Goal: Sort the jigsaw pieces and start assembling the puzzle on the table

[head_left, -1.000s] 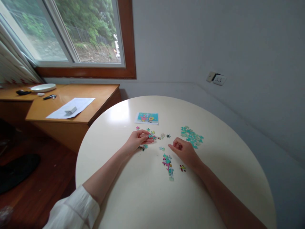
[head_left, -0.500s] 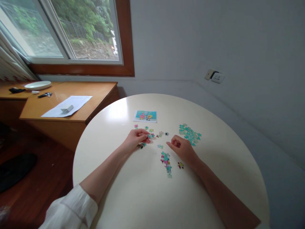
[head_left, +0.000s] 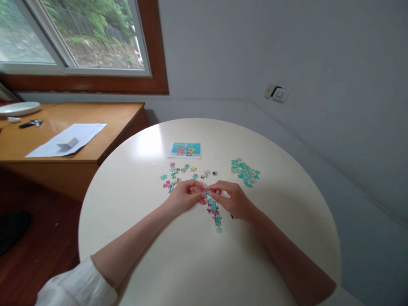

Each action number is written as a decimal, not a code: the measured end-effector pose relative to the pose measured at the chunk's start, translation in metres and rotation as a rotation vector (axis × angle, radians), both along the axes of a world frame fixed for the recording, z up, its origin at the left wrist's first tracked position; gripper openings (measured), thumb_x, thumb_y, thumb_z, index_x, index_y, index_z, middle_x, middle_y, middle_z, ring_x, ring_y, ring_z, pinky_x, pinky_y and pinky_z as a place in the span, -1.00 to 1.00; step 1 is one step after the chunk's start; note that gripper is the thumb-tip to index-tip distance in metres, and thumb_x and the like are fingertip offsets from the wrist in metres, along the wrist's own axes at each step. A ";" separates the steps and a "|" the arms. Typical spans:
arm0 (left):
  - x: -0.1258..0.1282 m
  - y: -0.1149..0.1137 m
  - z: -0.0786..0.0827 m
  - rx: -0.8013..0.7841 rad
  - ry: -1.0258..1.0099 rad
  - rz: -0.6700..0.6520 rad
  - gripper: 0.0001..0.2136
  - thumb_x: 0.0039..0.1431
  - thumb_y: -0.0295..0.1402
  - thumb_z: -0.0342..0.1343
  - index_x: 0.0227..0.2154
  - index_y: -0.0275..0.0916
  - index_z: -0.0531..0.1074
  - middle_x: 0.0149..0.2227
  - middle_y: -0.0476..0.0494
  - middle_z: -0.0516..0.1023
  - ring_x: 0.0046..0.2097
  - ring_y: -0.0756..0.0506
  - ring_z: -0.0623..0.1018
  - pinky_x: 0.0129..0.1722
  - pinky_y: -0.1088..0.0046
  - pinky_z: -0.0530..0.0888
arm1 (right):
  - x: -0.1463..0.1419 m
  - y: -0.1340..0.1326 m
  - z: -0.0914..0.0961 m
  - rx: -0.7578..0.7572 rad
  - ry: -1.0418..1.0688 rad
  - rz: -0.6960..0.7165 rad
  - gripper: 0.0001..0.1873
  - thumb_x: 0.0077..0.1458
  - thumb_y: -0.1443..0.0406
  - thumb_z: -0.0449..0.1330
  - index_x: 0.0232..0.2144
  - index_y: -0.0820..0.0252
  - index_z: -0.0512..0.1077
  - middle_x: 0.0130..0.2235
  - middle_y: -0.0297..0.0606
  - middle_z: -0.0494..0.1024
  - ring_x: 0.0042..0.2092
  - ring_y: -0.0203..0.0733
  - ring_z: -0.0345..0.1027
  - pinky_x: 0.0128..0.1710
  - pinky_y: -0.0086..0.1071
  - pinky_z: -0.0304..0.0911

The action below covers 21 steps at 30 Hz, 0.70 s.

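Observation:
My left hand (head_left: 188,196) and my right hand (head_left: 232,199) meet fingertip to fingertip over the table, both pinched closed. Between them a small light-teal puzzle piece (head_left: 206,193) shows, mostly covered by the fingers. Just below lies a joined strip of jigsaw pieces (head_left: 217,216), pink, teal and white, its upper end partly behind my right fingers. Beside my right wrist, a dark red and yellow puzzle piece (head_left: 233,216) is largely hidden. Loose colourful puzzle pieces (head_left: 174,172) are scattered beyond my left hand.
A cartoon picture card (head_left: 185,150) lies toward the far side of the round white table (head_left: 134,170). A heap of teal puzzle pieces (head_left: 245,172) is at the right. On the wooden desk (head_left: 121,114) at left are paper (head_left: 84,131) and a white plate (head_left: 21,109).
My right hand has moved left and my left hand slightly inward, so their fingertips now meet above the joined strip. More loose pieces show at left. The view has shifted slightly right.

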<state>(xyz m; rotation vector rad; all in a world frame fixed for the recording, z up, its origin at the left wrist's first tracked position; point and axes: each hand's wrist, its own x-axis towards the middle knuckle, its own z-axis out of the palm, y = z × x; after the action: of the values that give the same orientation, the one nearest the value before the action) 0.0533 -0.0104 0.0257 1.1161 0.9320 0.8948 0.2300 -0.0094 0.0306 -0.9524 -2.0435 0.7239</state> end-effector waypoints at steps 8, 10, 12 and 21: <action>-0.001 -0.001 -0.002 -0.040 -0.068 0.005 -0.67 -0.26 -0.26 0.33 -0.51 -0.30 0.31 -0.62 0.02 0.50 -0.48 -0.03 0.55 -0.30 0.39 0.48 | 0.000 -0.001 -0.003 -0.107 -0.034 0.000 -0.73 0.01 0.32 0.11 -0.21 0.20 0.48 -0.42 -0.28 0.51 -0.42 -0.33 0.29 -0.38 -0.45 0.24; -0.002 -0.001 -0.001 -0.050 -0.082 0.004 -0.68 -0.27 -0.27 0.33 -0.52 -0.30 0.31 -0.60 0.03 0.51 -0.46 -0.02 0.56 -0.27 0.39 0.47 | 0.000 0.000 -0.004 -0.113 -0.049 0.026 -0.71 0.03 0.31 0.08 -0.18 0.20 0.47 -0.42 -0.28 0.50 -0.43 -0.33 0.28 -0.39 -0.46 0.23; -0.002 -0.001 0.000 -0.052 -0.088 0.012 -0.68 -0.28 -0.28 0.33 -0.53 -0.30 0.31 -0.59 0.03 0.51 -0.46 0.00 0.55 -0.26 0.41 0.47 | 0.000 0.000 -0.004 -0.106 -0.062 0.037 -0.72 0.04 0.31 0.07 -0.21 0.21 0.49 -0.42 -0.27 0.50 -0.44 -0.33 0.27 -0.40 -0.46 0.22; -0.003 -0.001 -0.002 0.291 0.274 0.059 -0.87 -0.05 -0.35 0.14 -0.53 -0.31 0.36 -0.56 -0.05 0.46 -0.48 0.04 0.44 -0.43 0.54 0.38 | 0.005 0.009 -0.009 -0.188 -0.015 -0.177 -0.80 -0.02 0.26 0.12 -0.36 0.24 0.48 -0.56 -0.32 0.49 -0.55 -0.35 0.27 -0.52 -0.48 0.18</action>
<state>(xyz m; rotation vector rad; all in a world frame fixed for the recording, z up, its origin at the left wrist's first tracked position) 0.0500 -0.0115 0.0242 1.4946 1.0859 0.9617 0.2354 -0.0006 0.0213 -1.2320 -1.8983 0.8249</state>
